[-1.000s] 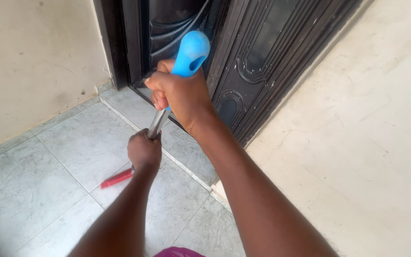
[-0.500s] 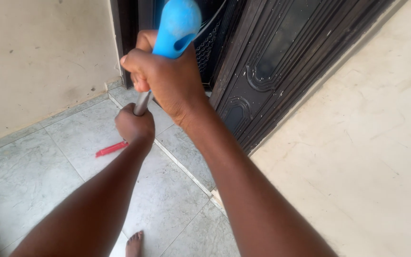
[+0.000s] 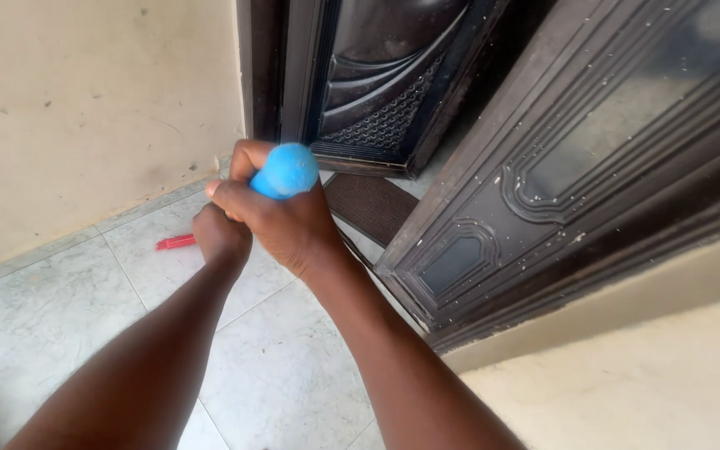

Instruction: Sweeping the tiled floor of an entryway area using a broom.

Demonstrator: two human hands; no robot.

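Grey floor tiles [image 3: 285, 367] meet a dark metal door [image 3: 543, 192] beyond my hands. My right hand [image 3: 289, 221] grips the blue handle top [image 3: 285, 171], my left hand [image 3: 220, 236] clasps lower; the red head [image 3: 175, 242] lies left, mid-stroke I judge, needing a steady pull.

the door [image 3: 543, 192] stands open at right, the doormat [image 3: 372, 204] on the floor [image 3: 285, 367] beside it. the wall [image 3: 85, 108] lies left. both hands sit stacked near the doorway, left hand [image 3: 220, 236] below right hand [image 3: 281, 217].
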